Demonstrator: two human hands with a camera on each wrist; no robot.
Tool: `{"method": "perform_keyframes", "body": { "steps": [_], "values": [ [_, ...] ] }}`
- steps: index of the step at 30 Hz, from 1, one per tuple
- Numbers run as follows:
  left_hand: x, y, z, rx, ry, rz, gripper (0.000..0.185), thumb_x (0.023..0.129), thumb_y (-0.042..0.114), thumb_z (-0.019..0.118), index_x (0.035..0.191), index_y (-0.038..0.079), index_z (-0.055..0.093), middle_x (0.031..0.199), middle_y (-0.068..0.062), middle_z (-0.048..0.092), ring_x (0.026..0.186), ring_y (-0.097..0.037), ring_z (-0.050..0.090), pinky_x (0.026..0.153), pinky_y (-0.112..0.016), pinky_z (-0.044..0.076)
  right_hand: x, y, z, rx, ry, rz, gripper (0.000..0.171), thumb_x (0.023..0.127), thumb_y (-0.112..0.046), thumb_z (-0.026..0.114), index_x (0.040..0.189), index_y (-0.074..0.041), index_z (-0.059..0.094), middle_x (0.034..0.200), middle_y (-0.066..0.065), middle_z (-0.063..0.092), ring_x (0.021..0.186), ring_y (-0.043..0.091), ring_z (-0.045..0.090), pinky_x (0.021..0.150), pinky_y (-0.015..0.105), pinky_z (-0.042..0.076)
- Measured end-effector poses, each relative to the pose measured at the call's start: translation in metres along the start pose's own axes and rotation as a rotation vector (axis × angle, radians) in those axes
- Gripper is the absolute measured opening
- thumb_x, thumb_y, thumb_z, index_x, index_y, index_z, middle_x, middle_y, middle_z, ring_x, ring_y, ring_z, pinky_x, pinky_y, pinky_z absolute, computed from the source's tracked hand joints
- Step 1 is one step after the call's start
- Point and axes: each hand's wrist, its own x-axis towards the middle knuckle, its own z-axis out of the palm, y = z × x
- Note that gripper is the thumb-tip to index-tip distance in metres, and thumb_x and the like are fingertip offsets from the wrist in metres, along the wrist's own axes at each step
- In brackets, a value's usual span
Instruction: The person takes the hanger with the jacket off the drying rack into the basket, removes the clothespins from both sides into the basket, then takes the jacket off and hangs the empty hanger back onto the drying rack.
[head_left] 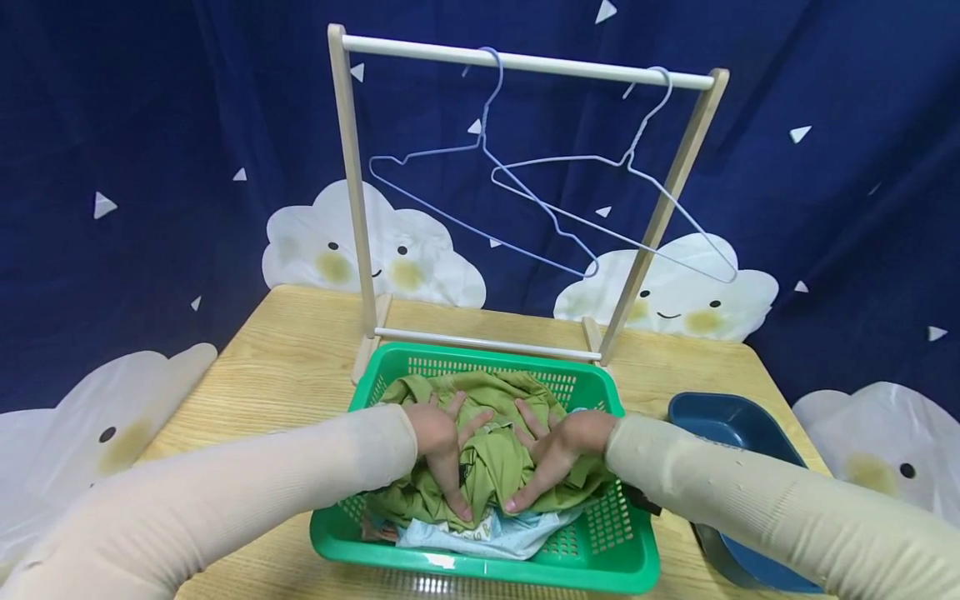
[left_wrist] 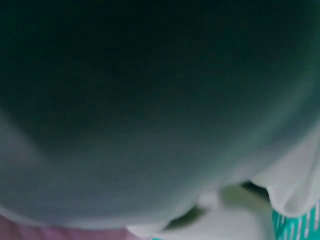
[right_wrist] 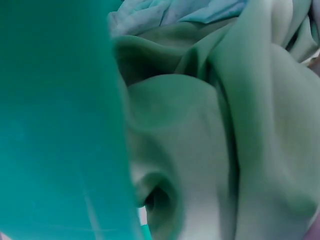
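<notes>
An olive-green garment [head_left: 497,471] lies crumpled on top inside a green plastic basket [head_left: 330,546]. My left hand [head_left: 441,442] rests on the cloth's left part, fingers and thumb spread. Opposite it, my right hand [head_left: 558,454] presses on the right part with spread fingers. Pale blue printed cloth [head_left: 517,537] shows under the garment along the basket's front. The right wrist view has the green garment's folds [right_wrist: 185,130] close up beside the basket wall [right_wrist: 55,125]. A dark, blurred surface fills most of the left wrist view.
Behind the basket stands a rack with a white top bar [head_left: 420,52] and wooden posts. A blue hanger [head_left: 480,231] and a pale lavender hanger [head_left: 577,158] hang from it. To the right sits a navy bin [head_left: 701,408], partly behind my right sleeve, on the wooden table [head_left: 292,358].
</notes>
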Motion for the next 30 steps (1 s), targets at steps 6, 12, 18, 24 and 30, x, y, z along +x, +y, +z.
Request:
{"method": "perform_keyframes", "body": {
  "steps": [6,12,18,24,30],
  "values": [
    [-0.0026,0.0041,-0.001,-0.003,0.012,-0.021,0.132,0.061,0.086,0.072,0.156,0.052,-0.013,0.172,0.001,-0.012,0.158,-0.038,0.004,0.12,-0.059,0.03,0.0016,-0.0006,0.0005,-0.015,-0.003,0.005,0.124,0.074,-0.093,0.051,0.164,-0.021,0.006,0.167,0.001,-0.03,0.156,0.047,0.006,0.122,0.068,0.008],
    [-0.0011,0.0066,-0.0012,-0.011,0.019,-0.028,0.133,0.06,0.085,0.074,0.157,0.052,-0.011,0.172,0.001,-0.011,0.158,-0.038,0.004,0.118,-0.059,0.033,0.0018,-0.0014,0.001,-0.016,-0.015,0.037,0.126,0.071,-0.095,0.05,0.164,-0.023,0.004,0.167,-0.001,-0.031,0.156,0.046,0.004,0.121,0.071,0.006],
    [-0.0014,0.0078,-0.0052,0.042,-0.008,-0.049,0.132,0.062,0.087,0.07,0.156,0.051,-0.016,0.172,0.001,-0.012,0.158,-0.038,0.006,0.119,-0.054,0.035,0.0024,-0.0029,-0.0025,-0.045,-0.025,0.037,0.126,0.071,-0.096,0.048,0.164,-0.023,0.004,0.166,0.0,-0.032,0.156,0.047,0.004,0.122,0.068,0.005],
    [-0.0008,0.0077,-0.0082,0.078,-0.025,-0.039,0.132,0.064,0.088,0.068,0.156,0.049,-0.018,0.171,-0.001,-0.014,0.159,-0.037,0.002,0.121,-0.054,0.032,0.0024,-0.004,-0.0067,-0.068,-0.029,0.025,0.124,0.073,-0.096,0.046,0.164,-0.022,0.007,0.167,0.001,-0.031,0.156,0.048,0.005,0.125,0.063,0.006],
    [0.0003,0.0097,-0.0057,0.051,-0.025,-0.043,0.133,0.063,0.087,0.07,0.157,0.049,-0.017,0.171,-0.001,-0.014,0.158,-0.038,0.004,0.12,-0.052,0.033,0.0029,-0.0047,-0.0049,-0.064,-0.039,0.027,0.124,0.072,-0.096,0.047,0.164,-0.024,0.008,0.166,-0.001,-0.032,0.156,0.046,0.004,0.125,0.061,0.006]
  ]
}}
